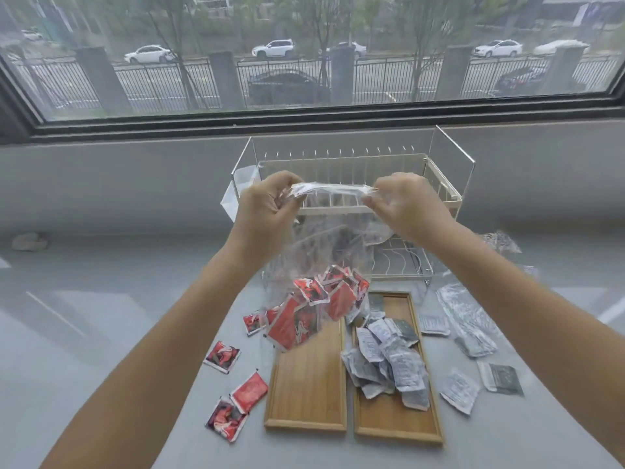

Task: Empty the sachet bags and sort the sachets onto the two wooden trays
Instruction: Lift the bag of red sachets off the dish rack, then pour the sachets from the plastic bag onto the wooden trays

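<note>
Both arms outstretched, left hand (267,204) and right hand (402,204) raised (each grip pinched).

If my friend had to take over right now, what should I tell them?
Left hand and right hand: both shut in a grip on the top edge of the clear plastic bag, held up above the trays.
Red sachets: most in the bag; some loose on the grey table.
Left wooden tray: bare.
Right wooden tray: heap of grey sachets; several lie beside it.
Emptied clear bag lies right.
Left: empty red ones, gather strays.
</note>
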